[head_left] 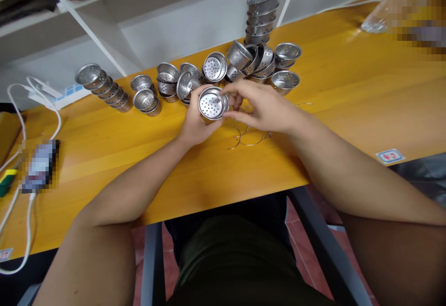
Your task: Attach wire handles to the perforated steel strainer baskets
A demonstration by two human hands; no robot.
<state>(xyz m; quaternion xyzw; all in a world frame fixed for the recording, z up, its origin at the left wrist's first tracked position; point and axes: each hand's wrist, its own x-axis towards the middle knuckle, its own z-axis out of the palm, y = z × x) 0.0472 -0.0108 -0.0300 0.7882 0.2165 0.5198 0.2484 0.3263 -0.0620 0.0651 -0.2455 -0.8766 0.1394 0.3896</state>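
Over the middle of the desk, my left hand (195,127) is wrapped round a perforated metal cup (212,103), its open top tilted toward me and its dotted base visible inside. From the right, my right hand (266,104) grips the same cup, with thumb and forefinger at its rim and the other fingers curled behind. Whether a small piece is also pinched there cannot be made out. Thin curved wires (251,145) lie on the desk just below my right hand. Right behind my hands stand more such cups (215,67), some nested and some tipped over.
A tall cup stack (262,16) rises at the back, and a leaning stack (104,87) stands further left. A phone (40,166) on a white cable, a power strip (71,94) and a green-yellow handle (7,181) are at left. A clear bottle (378,18) lies back right.
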